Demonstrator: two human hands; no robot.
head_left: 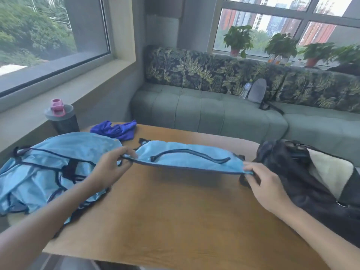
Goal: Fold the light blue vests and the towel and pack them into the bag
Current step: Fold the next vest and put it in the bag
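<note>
A light blue vest (pixel 187 157) with dark trim hangs stretched flat above the wooden table (pixel 175 221). My left hand (pixel 111 168) pinches its left corner and my right hand (pixel 265 184) pinches its right corner. A heap of other light blue vests (pixel 48 172) lies on the table's left side, partly under my left forearm. At the right edge stands the black bag (pixel 303 182), open, with something cream-coloured (pixel 327 172) inside. A purple-blue cloth (pixel 118 129) lies crumpled at the table's far edge.
A dark bottle with a pink lid (pixel 61 117) stands at the table's far left by the window ledge. A grey-green sofa (pixel 214 112) runs behind the table, with a grey backpack (pixel 257 92) and a plastic bottle on it. Potted plants line the sill.
</note>
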